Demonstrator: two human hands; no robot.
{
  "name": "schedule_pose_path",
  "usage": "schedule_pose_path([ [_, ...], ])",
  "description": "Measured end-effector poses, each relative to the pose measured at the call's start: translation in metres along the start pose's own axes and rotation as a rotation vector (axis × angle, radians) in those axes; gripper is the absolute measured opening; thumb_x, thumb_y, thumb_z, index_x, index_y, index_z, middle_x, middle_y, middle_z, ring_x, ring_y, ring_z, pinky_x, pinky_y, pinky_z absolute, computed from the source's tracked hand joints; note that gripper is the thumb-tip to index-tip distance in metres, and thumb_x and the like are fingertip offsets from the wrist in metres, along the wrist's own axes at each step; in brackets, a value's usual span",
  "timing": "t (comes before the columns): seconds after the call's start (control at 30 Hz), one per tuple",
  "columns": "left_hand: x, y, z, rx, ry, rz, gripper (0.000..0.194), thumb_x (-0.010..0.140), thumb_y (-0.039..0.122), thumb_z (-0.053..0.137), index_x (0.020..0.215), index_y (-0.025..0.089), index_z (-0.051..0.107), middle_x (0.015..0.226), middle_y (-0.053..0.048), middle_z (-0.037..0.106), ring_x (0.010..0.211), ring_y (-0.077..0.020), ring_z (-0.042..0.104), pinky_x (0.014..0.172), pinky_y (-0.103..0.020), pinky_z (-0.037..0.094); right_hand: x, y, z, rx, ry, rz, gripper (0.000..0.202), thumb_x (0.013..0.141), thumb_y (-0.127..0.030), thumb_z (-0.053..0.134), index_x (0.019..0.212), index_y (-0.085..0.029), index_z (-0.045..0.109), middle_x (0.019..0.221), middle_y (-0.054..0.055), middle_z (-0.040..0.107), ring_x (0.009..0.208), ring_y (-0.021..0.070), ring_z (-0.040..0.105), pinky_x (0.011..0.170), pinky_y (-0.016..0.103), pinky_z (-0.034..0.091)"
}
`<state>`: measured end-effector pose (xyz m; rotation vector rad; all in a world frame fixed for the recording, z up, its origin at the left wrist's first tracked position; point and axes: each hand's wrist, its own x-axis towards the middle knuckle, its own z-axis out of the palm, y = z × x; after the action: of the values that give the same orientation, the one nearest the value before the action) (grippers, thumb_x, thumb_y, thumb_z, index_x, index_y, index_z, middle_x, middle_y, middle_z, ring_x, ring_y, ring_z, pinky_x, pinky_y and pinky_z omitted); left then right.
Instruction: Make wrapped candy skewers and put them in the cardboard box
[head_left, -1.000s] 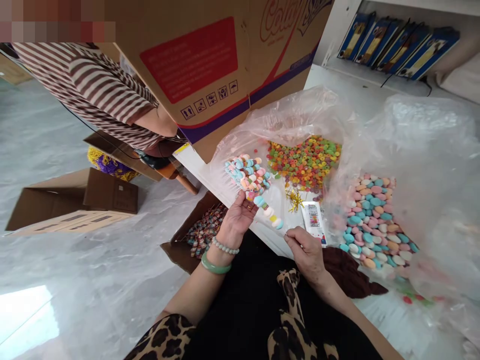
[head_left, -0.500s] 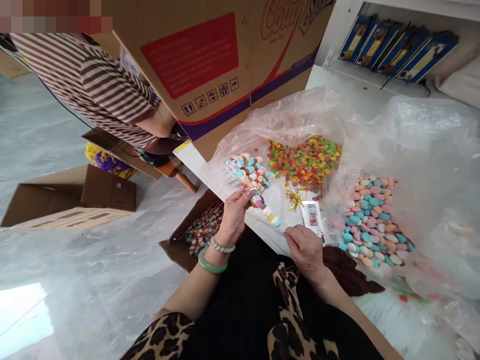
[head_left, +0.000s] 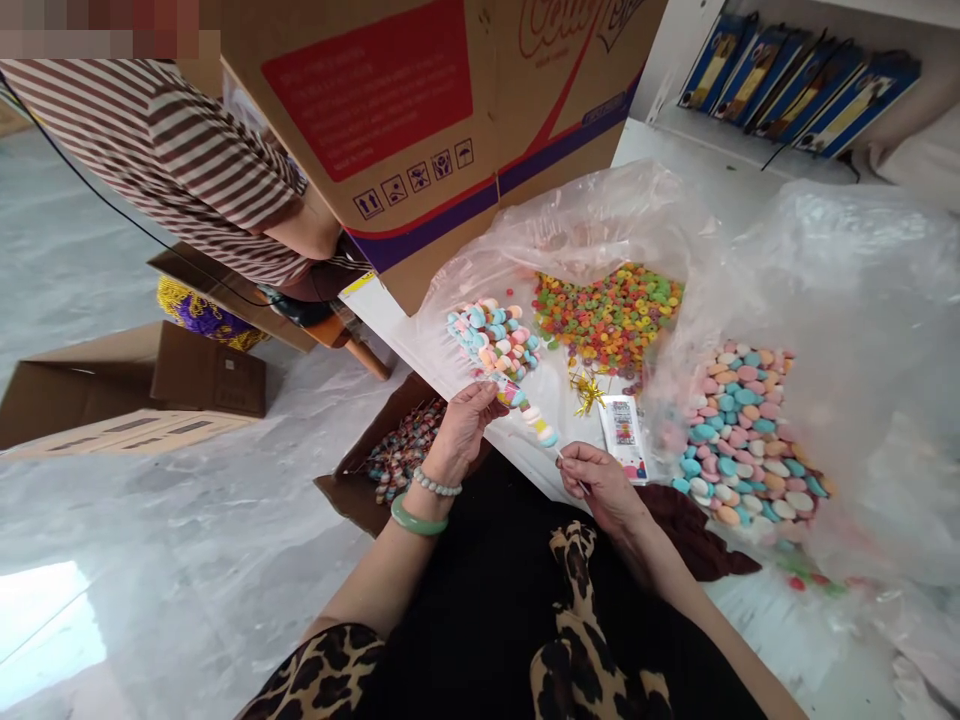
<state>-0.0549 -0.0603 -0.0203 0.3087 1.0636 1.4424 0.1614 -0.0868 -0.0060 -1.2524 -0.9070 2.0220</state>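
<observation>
My left hand (head_left: 466,425) pinches a small printed plastic wrapper (head_left: 513,393) at its upper end. Out of the wrapper's lower end shows a candy skewer (head_left: 541,428) with white, yellow and blue pieces. My right hand (head_left: 600,483) is closed on the skewer's thin white stick, fingertips pressed together. Beyond the left hand lies a heap of pastel candies (head_left: 491,335). Gold twist ties (head_left: 587,393) and a stack of flat printed wrappers (head_left: 625,435) rest just past the right hand.
Ring-shaped gummies (head_left: 611,315) and more pastel candies (head_left: 750,440) lie on clear plastic sheeting (head_left: 847,300). A large carton (head_left: 420,130) stands at the back. Below the table's left edge, an open box (head_left: 397,450) holds finished-looking skewers. A person in a striped shirt (head_left: 202,170) sits at left.
My right hand has turned, so its fingertips and the white stick now show. The wrapper and skewer have tilted slightly downward. The whole view has shifted a little.
</observation>
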Motion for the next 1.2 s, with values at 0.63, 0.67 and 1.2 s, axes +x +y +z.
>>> schedule_pose_path([
  [0.63,-0.006,-0.017,0.003,0.199,-0.100,-0.029,0.029,0.065,0.038,0.082,0.080,0.015,0.076,0.080,-0.005,0.072,0.069,-0.0117,0.060,0.071,-0.026,0.047,0.015,0.013,-0.002,-0.540,0.136,-0.189,0.017,0.069,-0.037,0.061,0.063,-0.021,0.058,0.058,-0.004,0.045,0.054,0.0116,0.038,0.053,0.026,0.032],
  [0.67,-0.006,-0.019,0.003,0.209,-0.090,-0.030,0.030,0.064,0.038,0.083,0.082,0.015,0.076,0.080,-0.004,0.072,0.068,-0.0114,0.059,0.070,-0.026,0.046,0.017,0.015,-0.001,-0.553,0.138,-0.205,0.018,0.071,-0.037,0.060,0.063,-0.021,0.058,0.058,-0.004,0.046,0.054,0.0118,0.039,0.053,0.026,0.033],
  [1.2,-0.011,-0.026,0.008,0.287,-0.051,-0.044,0.042,0.067,0.055,0.077,0.067,0.014,0.070,0.066,-0.005,0.068,0.062,-0.0135,0.058,0.069,-0.027,0.044,0.018,0.018,0.003,-0.819,0.229,-0.482,0.014,0.081,-0.029,0.056,0.068,-0.024,0.060,0.069,0.002,0.058,0.068,0.0179,0.052,0.066,0.030,0.037],
])
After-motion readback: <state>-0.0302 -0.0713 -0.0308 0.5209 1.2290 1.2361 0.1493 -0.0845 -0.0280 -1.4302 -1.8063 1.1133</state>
